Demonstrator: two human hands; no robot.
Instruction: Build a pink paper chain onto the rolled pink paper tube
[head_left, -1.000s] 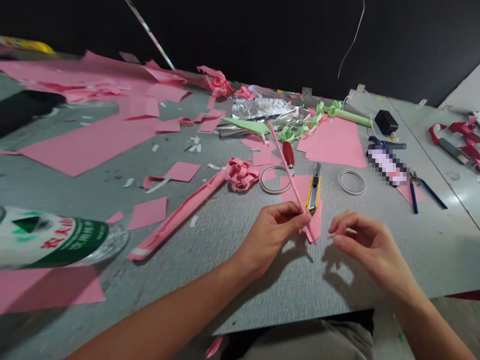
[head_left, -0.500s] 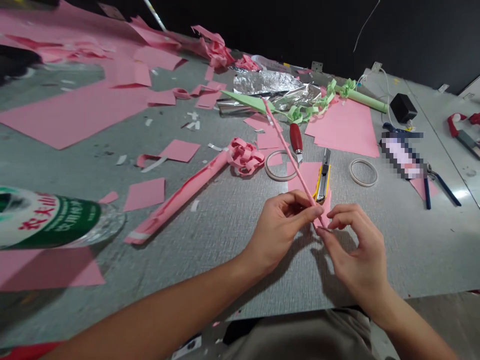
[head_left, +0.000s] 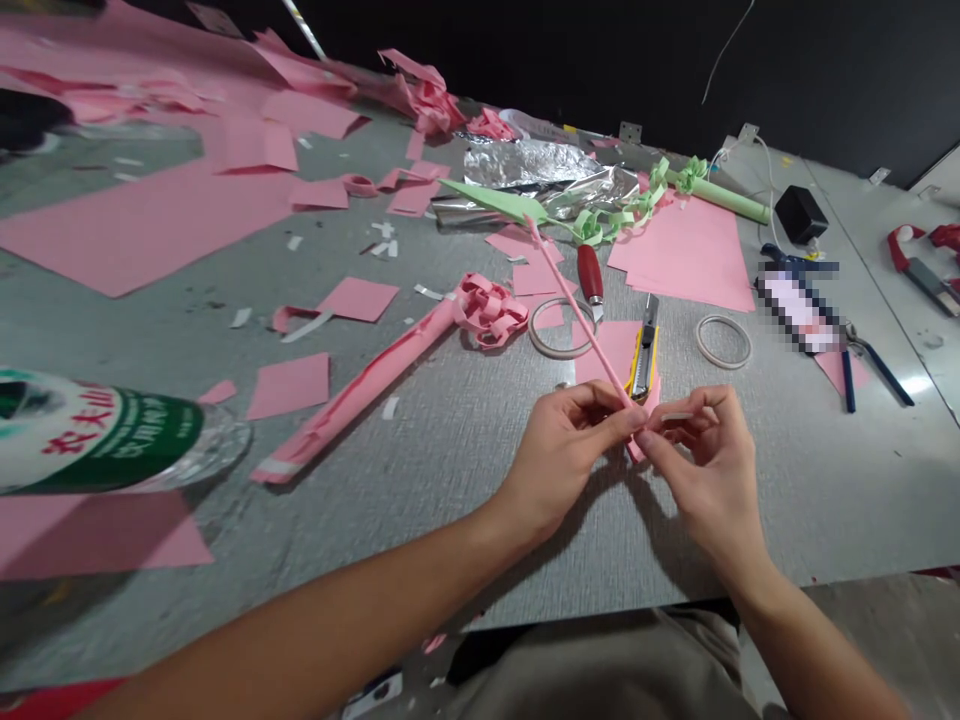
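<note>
Both hands meet near the table's [head_left: 450, 480] front edge. Left hand [head_left: 564, 450] and right hand [head_left: 705, 470] pinch the near end of a thin pink paper stick [head_left: 577, 320], probably to keep its roll tight. It slants away between a yellow knife [head_left: 645, 350] and a tape ring [head_left: 534, 338].
</note>
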